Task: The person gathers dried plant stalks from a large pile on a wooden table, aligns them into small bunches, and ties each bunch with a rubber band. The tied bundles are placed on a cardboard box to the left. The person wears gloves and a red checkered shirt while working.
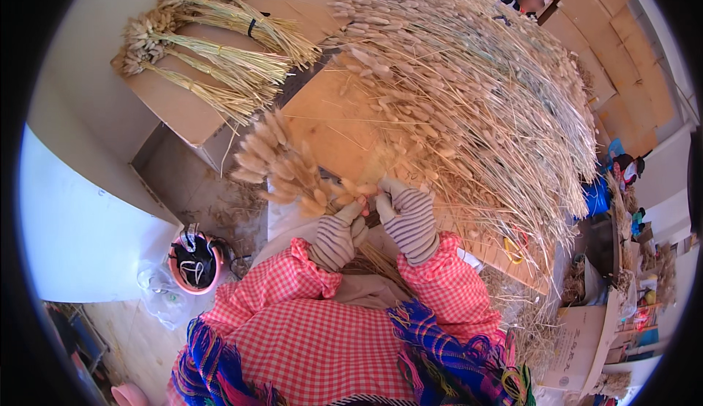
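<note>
My left hand [339, 237], in a striped glove with bare fingertips, is closed around a bunch of dried bunny-tail grass [283, 167]; its fluffy heads point up and left, its stems run down under my forearms. Close beside it, my right hand [409, 216], gloved alike, pinches at a fluffy head near the left fingertips; what exactly lies between its fingers is partly hidden. Beyond my hands a large heap of loose bunny-tail stems [467, 98] covers much of an orange-brown board [324, 115]. Several tied bundles [219, 57] lie at the upper left.
The bundles rest on a cardboard box [165, 98]. Yellow-handled scissors [513, 251] lie at the board's right edge. A pink bucket [218, 274] with dark contents stands on the floor at left, beside a clear plastic bag [165, 296]. A person [530, 2] is at the far top right.
</note>
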